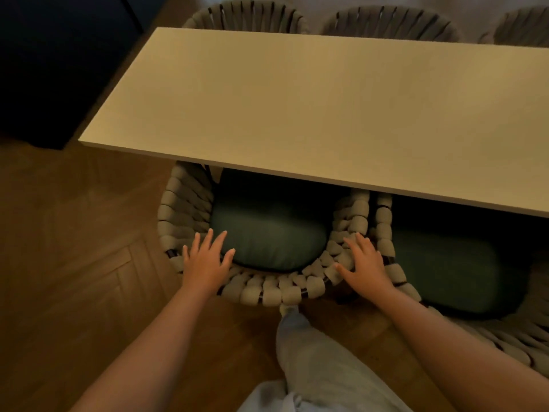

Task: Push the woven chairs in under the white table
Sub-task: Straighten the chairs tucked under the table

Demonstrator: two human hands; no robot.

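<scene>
- While half under the white table (312, 99), the woven chair (267, 289) is pressed at its back rim by left hand (206, 260) and right hand (367, 263), fingers flat, nothing gripped.
- Rigid frame and soft cord wrap judged; rim should be pushed, not cushion (267, 236).

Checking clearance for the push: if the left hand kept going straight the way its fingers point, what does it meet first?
Probably the green seat cushion: the left hand lies flat on the woven chair's rim, fingers pointing toward the white table. Height above the cushion is unclear.
</scene>
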